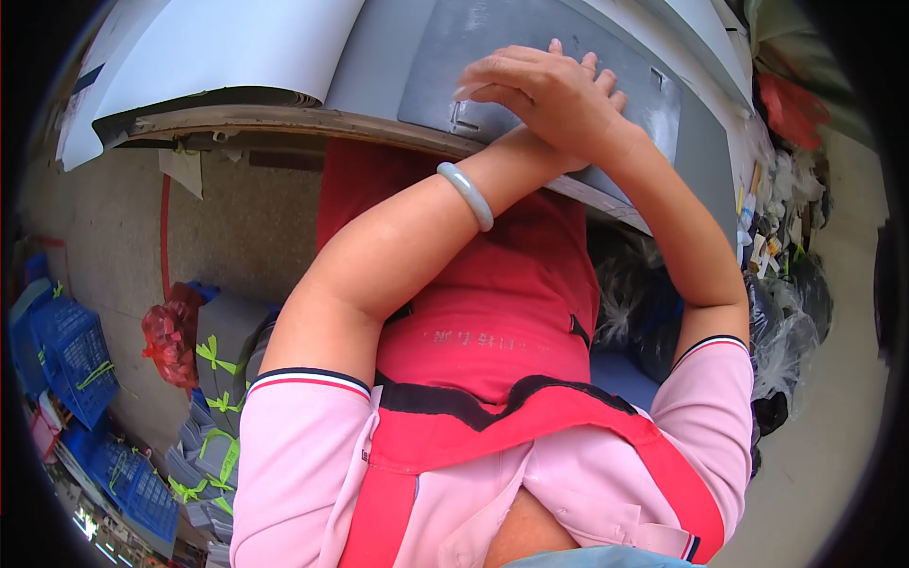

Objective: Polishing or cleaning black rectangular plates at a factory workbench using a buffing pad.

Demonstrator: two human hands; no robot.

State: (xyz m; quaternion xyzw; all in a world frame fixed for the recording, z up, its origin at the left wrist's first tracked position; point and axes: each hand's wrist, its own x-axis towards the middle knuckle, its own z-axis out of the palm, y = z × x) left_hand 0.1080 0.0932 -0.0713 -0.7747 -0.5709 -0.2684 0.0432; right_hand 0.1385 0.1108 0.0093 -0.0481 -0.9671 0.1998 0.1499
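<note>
My forearms cross over a dark grey panel (431, 80) with small slots, lying on a lighter grey surface at the table edge. My left hand (606, 83) is mostly hidden beneath the right one; only its spread fingertips show, reaching over the panel. Above it, my right hand (544, 87) points its stretched fingers to the left, with the wrist over my left hand. No object shows in either hand. A pale bangle (466, 196) circles my left forearm.
A large curled white sheet (218, 57) covers the table's left part. Blue plastic baskets (76, 355), a red bag (172, 341) and grey bundles tied with green strips (220, 379) stand at the lower left. Clear plastic bags (791, 327) sit on the right.
</note>
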